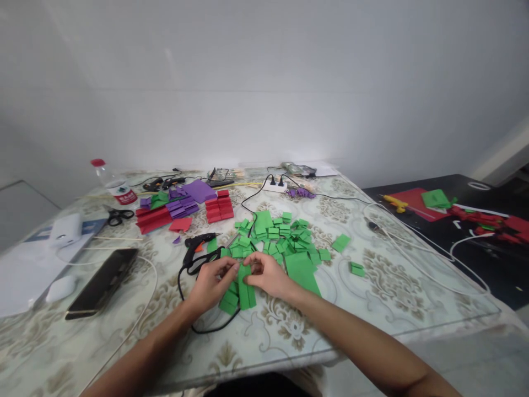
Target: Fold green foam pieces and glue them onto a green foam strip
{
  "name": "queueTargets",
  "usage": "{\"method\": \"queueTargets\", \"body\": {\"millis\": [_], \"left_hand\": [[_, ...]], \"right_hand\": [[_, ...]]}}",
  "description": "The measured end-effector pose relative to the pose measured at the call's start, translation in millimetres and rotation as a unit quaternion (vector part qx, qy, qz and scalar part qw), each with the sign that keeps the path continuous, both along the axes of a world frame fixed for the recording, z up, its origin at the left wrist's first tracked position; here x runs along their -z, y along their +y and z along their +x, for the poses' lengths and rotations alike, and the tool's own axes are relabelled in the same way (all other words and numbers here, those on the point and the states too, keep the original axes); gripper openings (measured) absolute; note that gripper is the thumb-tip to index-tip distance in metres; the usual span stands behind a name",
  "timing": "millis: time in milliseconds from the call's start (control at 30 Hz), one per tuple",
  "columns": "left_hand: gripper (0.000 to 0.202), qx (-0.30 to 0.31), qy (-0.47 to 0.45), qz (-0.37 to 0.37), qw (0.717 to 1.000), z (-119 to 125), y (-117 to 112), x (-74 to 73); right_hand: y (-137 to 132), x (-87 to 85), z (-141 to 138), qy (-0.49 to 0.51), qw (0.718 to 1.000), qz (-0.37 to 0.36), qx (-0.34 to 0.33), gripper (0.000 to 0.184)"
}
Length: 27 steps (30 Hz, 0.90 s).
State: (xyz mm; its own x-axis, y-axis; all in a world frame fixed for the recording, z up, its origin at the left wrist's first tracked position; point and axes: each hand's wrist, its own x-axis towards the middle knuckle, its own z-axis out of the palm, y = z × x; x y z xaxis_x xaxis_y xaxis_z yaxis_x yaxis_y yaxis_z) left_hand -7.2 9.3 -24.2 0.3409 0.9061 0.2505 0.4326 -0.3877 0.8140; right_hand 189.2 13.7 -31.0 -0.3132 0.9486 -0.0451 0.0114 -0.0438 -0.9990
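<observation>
Both hands, the left hand (210, 284) and right hand (266, 274), pinch a folded green paper strip (247, 286) near the counter's (372, 298) front edge, and it might slip or bend, or bump the glue gun (197, 246) just beside it.

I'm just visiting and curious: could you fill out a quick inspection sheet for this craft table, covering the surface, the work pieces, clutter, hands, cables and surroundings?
Surface: table with a pale floral cover under a clear sheet.
Job's things: green folded paper piece held at the near edge; pile of green paper pieces behind it.
Clutter: red paper stacks, purple paper stacks, scissors, bottle, phone, glue gun.
Hands: left hand and right hand both pinch the green folded piece.
Cables: black cord loops from the glue gun; power strip; white cables at right.
Surroundings: plain white wall; dark side table with red and green paper.
</observation>
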Motion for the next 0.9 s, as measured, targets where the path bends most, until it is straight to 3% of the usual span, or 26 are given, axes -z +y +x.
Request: {"method": "queueTargets", "body": {"millis": [133,300,467,900], "left_hand": [[0.033,-0.006,-0.003,-0.006,1.0,0.5,0.5,-0.6],[0.031,-0.009,-0.001,-0.007,1.0,-0.9,1.5,0.2],[0.03,0.001,-0.007,-0.019,1.0,-2.5,2.0,1.1],[0.028,0.03,0.005,-0.046,0.998,-2.2,0.8,-0.8]], "right_hand": [[0.2,1.8,0.2,0.007,1.0,0.009,-0.003,0.029],[0.2,3.0,-1.1,0.011,1.0,-0.011,-0.01,0.049],[3.2,5.2,-1.7,0.03,0.999,-0.028,-0.006,0.056],[5.2,2.4,-1.4,0.079,0.994,-0.066,0.022,0.043]]}}
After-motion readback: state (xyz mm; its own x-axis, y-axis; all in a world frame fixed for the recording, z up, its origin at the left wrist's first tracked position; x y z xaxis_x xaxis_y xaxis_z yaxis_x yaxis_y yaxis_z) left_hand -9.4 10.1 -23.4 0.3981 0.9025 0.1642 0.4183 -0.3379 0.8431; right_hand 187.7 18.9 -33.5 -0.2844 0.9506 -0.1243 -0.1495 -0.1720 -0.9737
